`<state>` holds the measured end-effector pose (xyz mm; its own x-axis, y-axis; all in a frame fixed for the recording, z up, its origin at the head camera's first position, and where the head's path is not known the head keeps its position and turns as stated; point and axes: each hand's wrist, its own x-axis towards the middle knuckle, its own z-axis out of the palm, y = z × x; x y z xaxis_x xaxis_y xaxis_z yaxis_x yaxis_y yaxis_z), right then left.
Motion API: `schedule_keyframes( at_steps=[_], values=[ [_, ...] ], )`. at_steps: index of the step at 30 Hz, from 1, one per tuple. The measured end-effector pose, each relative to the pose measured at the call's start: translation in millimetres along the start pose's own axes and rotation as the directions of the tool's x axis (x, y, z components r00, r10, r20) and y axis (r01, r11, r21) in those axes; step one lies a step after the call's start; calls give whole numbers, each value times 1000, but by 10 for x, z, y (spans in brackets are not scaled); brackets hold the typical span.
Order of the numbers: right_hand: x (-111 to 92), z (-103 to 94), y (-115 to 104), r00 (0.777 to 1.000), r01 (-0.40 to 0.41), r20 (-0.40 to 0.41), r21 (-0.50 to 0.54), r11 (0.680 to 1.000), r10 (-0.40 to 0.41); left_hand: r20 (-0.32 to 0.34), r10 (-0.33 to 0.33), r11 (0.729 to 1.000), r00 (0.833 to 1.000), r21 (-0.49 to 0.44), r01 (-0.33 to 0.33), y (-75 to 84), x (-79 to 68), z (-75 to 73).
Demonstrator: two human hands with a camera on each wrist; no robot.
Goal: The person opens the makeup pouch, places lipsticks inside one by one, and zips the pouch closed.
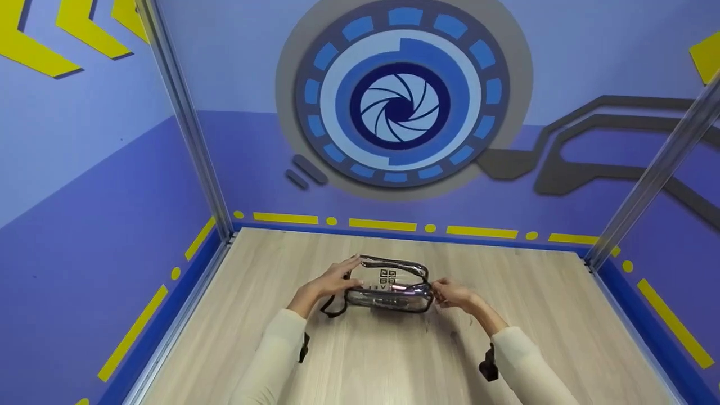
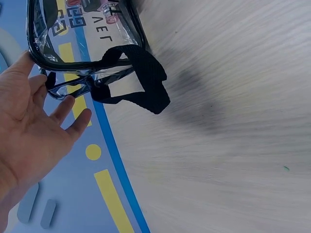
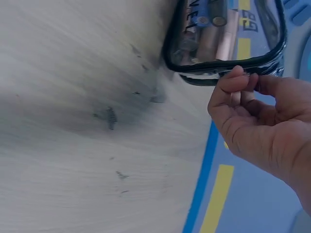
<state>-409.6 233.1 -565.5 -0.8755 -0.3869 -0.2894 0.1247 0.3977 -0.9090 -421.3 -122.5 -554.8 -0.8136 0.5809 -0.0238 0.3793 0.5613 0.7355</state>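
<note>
A clear plastic toiletry bag (image 1: pixel 388 284) with black piping and black printed lettering stands on the table in the head view. My left hand (image 1: pixel 334 279) grips its left end, thumb on the front and fingers near the top edge. Below that hand a black wrist strap (image 2: pixel 146 77) sticks out from the bag. At the opposite end my right hand (image 1: pixel 453 293) pinches the bag's edge between thumb and forefinger, seen closer in the right wrist view; whether a zipper pull lies between them is hidden. Through the plastic show several small cosmetic tubes (image 3: pixel 226 36).
The bag is on a light wood-grain table (image 1: pixel 315 360). Blue printed panels (image 1: pixel 247 163) wall the back and sides, with metal posts (image 1: pixel 188 118) at the corners. Small dark marks (image 3: pixel 112 118) dot the surface near the right hand.
</note>
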Motion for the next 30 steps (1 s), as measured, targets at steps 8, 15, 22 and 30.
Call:
schedule_keyframes(
  at_steps=[8, 15, 22, 30],
  values=[
    [-12, 35, -187, 996, 14, -84, -80, 997, -20, 12, 20, 1000, 1000, -17, -20, 7, 1, -1],
    [-41, 113, -308, 984, 15, -177, -103, 995, -33, 3, 23, 1000, 1000, -10, -23, 25, 35, 13],
    [-45, 128, -162, 955, -37, -297, -72, 997, 14, -40, -4, 998, 999, 61, 6, 63, 37, 98],
    [-26, 113, -48, 946, -16, -324, -52, 999, -2, -153, 16, 998, 988, 61, -6, 22, 50, 204]
  ],
)
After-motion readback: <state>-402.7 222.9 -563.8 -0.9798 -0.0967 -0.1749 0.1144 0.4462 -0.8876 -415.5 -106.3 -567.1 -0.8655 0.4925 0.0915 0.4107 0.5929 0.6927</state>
